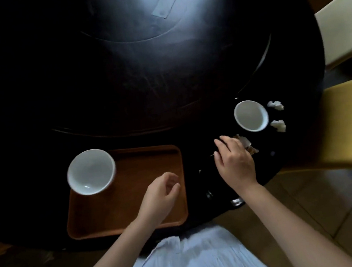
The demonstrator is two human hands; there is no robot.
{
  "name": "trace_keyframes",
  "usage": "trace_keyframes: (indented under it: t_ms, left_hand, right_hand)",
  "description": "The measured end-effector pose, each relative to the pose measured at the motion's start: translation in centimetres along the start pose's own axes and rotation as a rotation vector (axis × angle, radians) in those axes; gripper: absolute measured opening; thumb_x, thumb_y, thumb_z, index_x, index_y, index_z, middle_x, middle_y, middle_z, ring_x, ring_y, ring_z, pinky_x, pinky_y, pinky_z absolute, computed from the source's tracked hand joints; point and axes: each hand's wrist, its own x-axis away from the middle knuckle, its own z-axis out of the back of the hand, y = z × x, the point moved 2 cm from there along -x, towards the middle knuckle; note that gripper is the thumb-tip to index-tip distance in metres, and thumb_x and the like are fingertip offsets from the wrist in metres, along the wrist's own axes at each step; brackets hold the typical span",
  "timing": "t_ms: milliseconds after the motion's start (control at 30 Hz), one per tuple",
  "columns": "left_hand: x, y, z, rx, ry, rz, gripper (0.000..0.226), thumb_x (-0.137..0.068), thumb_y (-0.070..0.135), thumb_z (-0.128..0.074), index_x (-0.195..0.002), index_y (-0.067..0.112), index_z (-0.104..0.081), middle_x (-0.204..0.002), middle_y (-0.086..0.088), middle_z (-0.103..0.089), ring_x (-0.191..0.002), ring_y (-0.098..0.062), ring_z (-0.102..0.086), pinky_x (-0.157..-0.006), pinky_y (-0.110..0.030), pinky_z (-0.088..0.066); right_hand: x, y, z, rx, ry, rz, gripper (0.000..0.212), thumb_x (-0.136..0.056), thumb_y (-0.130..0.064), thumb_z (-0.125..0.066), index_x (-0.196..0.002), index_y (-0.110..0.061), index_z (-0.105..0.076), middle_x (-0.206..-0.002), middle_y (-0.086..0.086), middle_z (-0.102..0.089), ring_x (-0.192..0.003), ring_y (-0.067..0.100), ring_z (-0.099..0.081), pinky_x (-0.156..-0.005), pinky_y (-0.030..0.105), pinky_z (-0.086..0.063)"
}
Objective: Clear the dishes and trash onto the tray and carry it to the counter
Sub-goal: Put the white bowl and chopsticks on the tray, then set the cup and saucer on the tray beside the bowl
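1 bowl sat on the tray's left corner, put there to be carried off. The left hand hung over the tray, loose and empty. The right hand pressed on scraps, likely to gather them. Another bowl and 2 tissues waited on the table.

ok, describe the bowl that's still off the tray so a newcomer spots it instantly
On the dark round table, look right of the brown tray, just beyond the right hand. The white bowl there sits on bare tabletop beside two crumpled tissues; the other bowl is on the tray.
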Motion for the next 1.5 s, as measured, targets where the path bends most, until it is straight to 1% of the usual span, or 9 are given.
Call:
trace_keyframes:
  t_ms: [200, 400, 500, 567, 667, 800, 1033, 1200, 1500]
  left_hand:
    - [-3.7, 4.2, -5.0, -0.445, -0.050, -0.101, 0.057, -0.088, 0.039, -0.051, -0.137, 0.017, -0.031, -0.120, -0.001, -0.050, -0.085, -0.016, -0.058, -0.057, -0.024, -0.046]
    - [-4.1, 4.4, -8.0, -0.580, -0.132, 0.016, 0.057, -0.088, 0.028, -0.054, -0.137, 0.015, -0.028, -0.118, -0.007, -0.051, -0.087, -0.022, -0.060, -0.060, -0.028, -0.050]
    - [-4.1, 3.7, -8.5, -0.389, -0.136, 0.119, 0.049, -0.087, 0.017, -0.057, -0.131, 0.015, -0.036, -0.108, -0.007, -0.059, -0.083, -0.020, -0.063, -0.064, -0.031, -0.056]
    - [-4.1, 3.0, -8.7, -0.144, -0.144, 0.239, 0.039, -0.087, 0.011, -0.057, -0.123, 0.015, -0.045, -0.093, 0.001, -0.062, -0.072, -0.014, -0.066, -0.055, -0.024, -0.056]
    - [-4.2, 2.3, -8.6, 0.063, -0.135, 0.316, 0.022, -0.085, 0.006, -0.058, -0.100, 0.022, -0.057, -0.088, 0.001, -0.062, -0.072, -0.011, -0.066, -0.055, -0.020, -0.056]
    - [-3.7, 2.4, -8.2, 0.156, -0.125, 0.307, 0.027, -0.083, 0.004, -0.059, -0.080, 0.031, -0.057, -0.085, -0.004, -0.065, -0.074, -0.013, -0.067, -0.055, -0.021, -0.056]
    - [-1.2, 2.2, -5.3, 0.335, -0.060, 0.306, 0.019, -0.084, 0.003, -0.060, -0.086, 0.022, -0.060, -0.091, -0.008, -0.066, -0.080, -0.017, -0.068, -0.059, -0.022, -0.056]
    - [1.8, -0.8, -1.7, 0.597, 0.093, 0.420, 0.016, -0.085, -0.002, -0.058, -0.091, 0.013, -0.061, -0.091, -0.014, -0.065, -0.082, -0.024, -0.068, -0.056, -0.023, -0.056]
    - [3.6, -6.4, 2.2, 0.797, 0.337, 0.541, 0.012, -0.087, -0.001, -0.056, -0.092, 0.010, -0.059, -0.090, -0.015, -0.068, -0.079, -0.022, -0.065, -0.052, -0.018, -0.053]
  right_hand:
    - [-2.2, 8.9, 1.4, 0.130, -0.102, -0.089, 0.046, -0.088, -0.021, -0.056, -0.132, -0.008, -0.046, -0.135, 0.015, -0.050, -0.125, 0.033, -0.044, -0.083, 0.046, -0.052]
    - [-3.7, 11.9, 0.6, 0.100, -0.200, 0.005, 0.034, -0.090, -0.009, -0.053, -0.123, -0.005, -0.052, -0.124, 0.014, -0.059, -0.123, 0.028, -0.046, -0.088, 0.041, -0.053]
    - [-4.5, 12.1, 0.9, 0.077, -0.186, 0.041, 0.015, -0.088, -0.005, -0.053, -0.101, -0.002, -0.060, -0.101, 0.016, -0.065, -0.103, 0.031, -0.054, -0.072, 0.041, -0.054]
    - [-4.9, 12.1, 1.0, 0.076, -0.194, 0.056, 0.010, -0.089, -0.006, -0.052, -0.092, 0.000, -0.059, -0.094, 0.018, -0.065, -0.097, 0.034, -0.055, -0.069, 0.042, -0.052]
    - [-5.4, 12.0, 0.9, 0.108, -0.216, 0.064, 0.010, -0.090, -0.007, -0.050, -0.089, -0.001, -0.058, -0.093, 0.017, -0.063, -0.095, 0.034, -0.055, -0.068, 0.042, -0.050]
    - [-5.3, 11.9, 1.0, 0.084, -0.147, 0.068, 0.010, -0.089, -0.007, -0.052, -0.088, 0.000, -0.058, -0.091, 0.018, -0.063, -0.093, 0.034, -0.056, -0.066, 0.041, -0.050]
    - [-3.3, 10.3, 2.8, -0.090, 0.128, 0.080, 0.011, -0.080, -0.003, -0.067, -0.089, 0.002, -0.065, -0.081, 0.017, -0.069, -0.080, 0.035, -0.064, -0.062, 0.039, -0.055]
    - [-1.4, 7.0, 4.5, -0.179, 0.284, 0.171, 0.017, -0.074, -0.002, -0.072, -0.090, -0.002, -0.067, -0.082, 0.012, -0.072, -0.080, 0.028, -0.067, -0.071, 0.033, -0.056]
    - [0.7, -1.3, 3.2, -0.300, 0.323, 0.374, 0.010, -0.079, -0.006, -0.067, -0.089, -0.006, -0.067, -0.081, 0.007, -0.070, -0.080, 0.024, -0.065, -0.078, 0.030, -0.050]
